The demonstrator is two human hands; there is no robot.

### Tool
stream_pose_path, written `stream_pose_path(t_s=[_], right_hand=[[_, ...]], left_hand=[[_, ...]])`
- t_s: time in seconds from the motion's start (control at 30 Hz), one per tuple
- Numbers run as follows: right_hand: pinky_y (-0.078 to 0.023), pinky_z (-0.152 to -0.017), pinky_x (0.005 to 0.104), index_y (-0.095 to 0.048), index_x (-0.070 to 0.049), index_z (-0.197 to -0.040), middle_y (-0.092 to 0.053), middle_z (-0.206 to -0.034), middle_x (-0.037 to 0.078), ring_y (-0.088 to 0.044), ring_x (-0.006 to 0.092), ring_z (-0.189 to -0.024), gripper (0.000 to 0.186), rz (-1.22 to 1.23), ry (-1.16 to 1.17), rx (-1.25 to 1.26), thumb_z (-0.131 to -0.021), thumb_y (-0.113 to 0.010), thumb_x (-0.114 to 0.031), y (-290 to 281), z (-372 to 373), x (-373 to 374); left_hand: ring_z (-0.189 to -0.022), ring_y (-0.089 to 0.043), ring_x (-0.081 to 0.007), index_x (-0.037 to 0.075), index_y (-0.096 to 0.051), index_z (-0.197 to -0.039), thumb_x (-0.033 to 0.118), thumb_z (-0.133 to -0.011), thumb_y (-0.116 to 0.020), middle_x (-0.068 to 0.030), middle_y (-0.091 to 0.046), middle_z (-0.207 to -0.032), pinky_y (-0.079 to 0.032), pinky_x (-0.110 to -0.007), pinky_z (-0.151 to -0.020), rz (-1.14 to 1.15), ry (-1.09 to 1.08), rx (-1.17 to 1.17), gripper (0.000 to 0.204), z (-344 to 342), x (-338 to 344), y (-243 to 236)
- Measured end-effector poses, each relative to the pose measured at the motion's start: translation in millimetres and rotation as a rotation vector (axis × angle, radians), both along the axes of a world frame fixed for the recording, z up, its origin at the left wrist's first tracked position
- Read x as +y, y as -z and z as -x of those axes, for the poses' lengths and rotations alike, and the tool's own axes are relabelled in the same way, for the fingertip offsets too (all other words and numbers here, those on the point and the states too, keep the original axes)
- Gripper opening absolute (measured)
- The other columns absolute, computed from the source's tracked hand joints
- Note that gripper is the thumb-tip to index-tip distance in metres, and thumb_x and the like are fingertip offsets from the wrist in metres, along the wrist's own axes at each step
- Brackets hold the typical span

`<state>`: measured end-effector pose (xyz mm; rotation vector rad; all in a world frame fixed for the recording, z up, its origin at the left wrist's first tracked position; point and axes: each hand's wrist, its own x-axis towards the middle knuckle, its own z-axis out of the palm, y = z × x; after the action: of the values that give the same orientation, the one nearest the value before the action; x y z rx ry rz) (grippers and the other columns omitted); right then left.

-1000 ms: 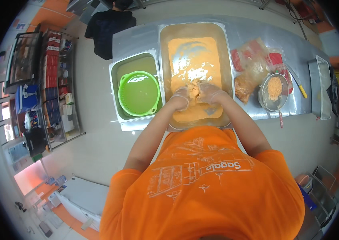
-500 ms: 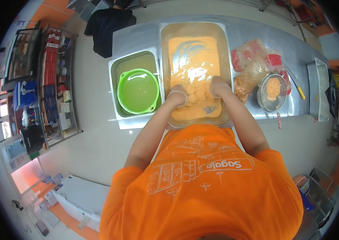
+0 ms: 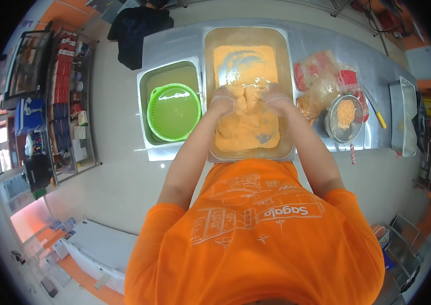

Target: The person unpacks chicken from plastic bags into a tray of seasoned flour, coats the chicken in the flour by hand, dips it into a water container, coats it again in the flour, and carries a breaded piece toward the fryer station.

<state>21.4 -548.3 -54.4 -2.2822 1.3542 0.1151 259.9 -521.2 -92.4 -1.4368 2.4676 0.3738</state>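
A deep steel pan (image 3: pixel 288 66) in front of me holds orange powder (image 3: pixel 248 138), like a coating flour, with a mound of lumpy pieces (image 3: pixel 248 99) coated in it. On the left side of this mound is my left hand (image 3: pixel 222 100), in a thin clear glove. My right hand (image 3: pixel 277 99), gloved alike, is pressed to the mound's right side. The powder and lumps hide most of the fingers of both hands, so their grip does not show. Bare steel shows through the powder at the pan's far end.
To the left, a green plastic basket (image 3: pixel 150 119) sits in a steel tub (image 3: pixel 141 84) of liquid. Plastic bags (image 3: pixel 322 76), a sieve (image 3: pixel 345 134) with orange crumbs and a yellow-handled knife (image 3: pixel 381 120) lie right. A person in dark clothes (image 3: pixel 139 30) stands beyond the table's far left corner.
Both hands have moved away from me along the pan and slightly inward. The lumpy mound now stands between them, and the powder nearer me is freshly disturbed.
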Motion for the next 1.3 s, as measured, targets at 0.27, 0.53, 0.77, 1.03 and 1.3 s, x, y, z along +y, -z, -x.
stream_pose_path(t_s=[0.27,0.53,0.77,1.03,1.3], right_hand=[[-0.054,-0.084,0.0433,-0.075,-0.003,-0.097,-0.071,-0.103,0.022,-0.068,0.037,-0.097,0.03,-0.425,-0.044,0.294,-0.085,-0.054,-0.022,50,8,86],[-0.051,-0.075,0.0447,-0.072,0.0,-0.093,-0.069,-0.1,0.025,-0.066,0.0382,-0.088,0.025,-0.606,0.174,-0.451,-0.084,-0.056,-0.017,188,-7,152],[-0.048,-0.085,0.0469,-0.066,0.002,-0.105,-0.066,-0.11,0.025,-0.064,0.0362,-0.103,0.031,-0.919,1.092,-0.665,-0.091,-0.051,-0.022,80,-58,133],[-0.046,-0.096,0.049,-0.061,0.004,-0.112,-0.061,-0.12,0.03,-0.057,0.0466,-0.114,0.041,-0.284,0.799,-0.285,-0.096,-0.053,-0.032,14,-25,51],[-0.052,-0.09,0.0465,-0.06,-0.007,-0.122,-0.064,-0.115,0.019,-0.063,0.0318,-0.11,0.035,0.059,0.088,0.25,-0.091,-0.058,-0.025,21,-41,45]], left_hand=[[-0.103,-0.069,-0.0332,0.003,-0.075,-0.1,0.012,-0.083,-0.057,-0.0205,-0.071,-0.111,-0.055,-0.04,-0.086,-0.367,-0.399,-0.004,0.026,25,70,16],[-0.103,-0.067,-0.038,0.001,-0.073,-0.102,0.016,-0.086,-0.052,-0.023,-0.07,-0.11,-0.053,-0.044,-0.089,-0.503,-0.022,-0.017,0.031,39,104,36],[-0.099,-0.067,-0.0385,-0.002,-0.072,-0.098,0.015,-0.089,-0.046,-0.0253,-0.069,-0.109,-0.051,-0.048,-0.084,-0.506,-0.593,0.583,0.033,50,127,47],[-0.12,-0.06,-0.0366,0.0,-0.068,-0.114,0.007,-0.089,-0.045,-0.0242,-0.061,-0.128,-0.051,-0.044,-0.096,-0.493,-0.102,0.058,0.034,27,66,-44],[-0.113,-0.065,-0.0296,0.005,-0.068,-0.113,0.01,-0.088,-0.059,-0.0125,-0.065,-0.124,-0.055,-0.038,-0.089,0.049,-0.47,-0.01,0.027,44,35,29]])
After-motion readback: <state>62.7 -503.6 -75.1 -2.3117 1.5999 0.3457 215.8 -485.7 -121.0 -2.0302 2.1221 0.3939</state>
